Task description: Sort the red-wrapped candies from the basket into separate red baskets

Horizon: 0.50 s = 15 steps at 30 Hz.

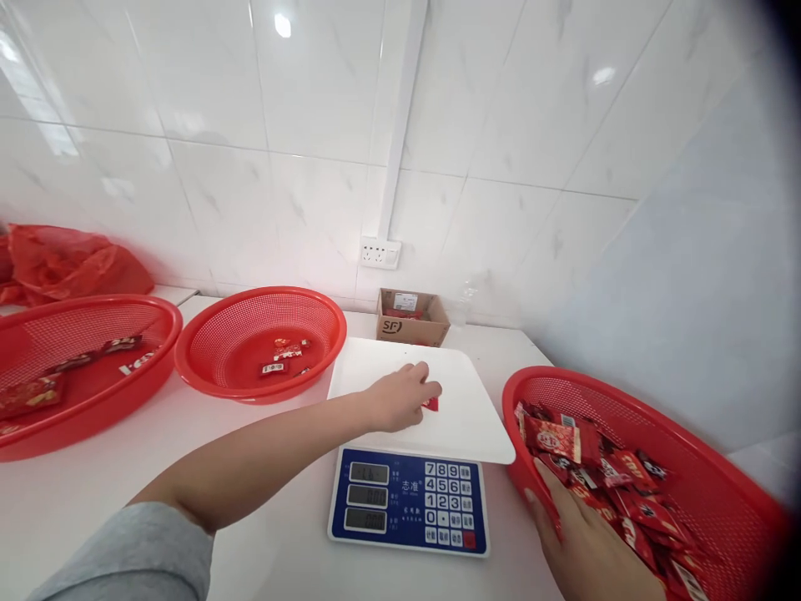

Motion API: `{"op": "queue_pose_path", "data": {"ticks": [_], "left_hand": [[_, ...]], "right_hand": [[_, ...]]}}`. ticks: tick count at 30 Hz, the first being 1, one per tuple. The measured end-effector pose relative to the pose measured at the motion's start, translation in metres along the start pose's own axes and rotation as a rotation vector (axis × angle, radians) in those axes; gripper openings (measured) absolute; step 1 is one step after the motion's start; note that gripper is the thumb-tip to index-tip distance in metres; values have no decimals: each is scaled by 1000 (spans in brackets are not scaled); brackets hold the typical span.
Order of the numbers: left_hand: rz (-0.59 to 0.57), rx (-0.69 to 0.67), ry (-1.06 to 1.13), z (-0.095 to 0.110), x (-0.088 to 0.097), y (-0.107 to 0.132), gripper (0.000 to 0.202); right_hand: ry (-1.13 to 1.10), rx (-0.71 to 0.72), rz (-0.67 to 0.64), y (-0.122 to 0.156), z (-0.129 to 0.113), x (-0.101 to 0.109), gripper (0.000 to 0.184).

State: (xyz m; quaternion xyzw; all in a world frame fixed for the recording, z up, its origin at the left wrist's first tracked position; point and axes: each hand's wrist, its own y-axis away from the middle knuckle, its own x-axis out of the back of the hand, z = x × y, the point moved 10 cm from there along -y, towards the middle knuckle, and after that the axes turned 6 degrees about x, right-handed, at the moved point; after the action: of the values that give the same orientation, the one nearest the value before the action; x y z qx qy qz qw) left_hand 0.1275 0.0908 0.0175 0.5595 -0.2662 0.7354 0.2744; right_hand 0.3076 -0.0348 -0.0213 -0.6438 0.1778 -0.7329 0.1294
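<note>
The left hand (400, 399) pinches a small red candy packet (431, 405) on the white scale tray (476, 417), with bare room all around it, while the right hand (581, 534) lies in the red plastic basket (657, 430) of packets, its grip hidden.

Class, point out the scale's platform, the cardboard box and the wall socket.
scale's platform (476, 417), head view, bare white top.
cardboard box (410, 330), head view, front face.
wall socket (380, 253), head view, its middle.

Left hand (400, 399) outstretched; right (588, 534), perhaps flat
</note>
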Motion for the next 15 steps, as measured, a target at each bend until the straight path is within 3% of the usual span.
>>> {"op": "queue_pose_path", "data": {"ticks": [3, 5, 7, 10, 13, 15], "left_hand": [[161, 145, 26, -41, 38, 24, 35], [313, 310, 93, -82, 68, 49, 34], [385, 493, 158, -126, 84, 77, 30], [287, 686, 59, -167, 76, 110, 37], [168, 641, -32, -169, 48, 125, 42], [150, 618, -95, -165, 34, 132, 41]], "right_hand": [[14, 85, 44, 0, -5, -1, 46], [18, 87, 51, 1, -5, -2, 45], [25, 45, 33, 2, -1, -5, 45], [32, 1, 12, 3, 2, -6, 47], [37, -24, 19, 3, 3, -5, 47], [34, -44, 14, 1, 2, -3, 45]]}}
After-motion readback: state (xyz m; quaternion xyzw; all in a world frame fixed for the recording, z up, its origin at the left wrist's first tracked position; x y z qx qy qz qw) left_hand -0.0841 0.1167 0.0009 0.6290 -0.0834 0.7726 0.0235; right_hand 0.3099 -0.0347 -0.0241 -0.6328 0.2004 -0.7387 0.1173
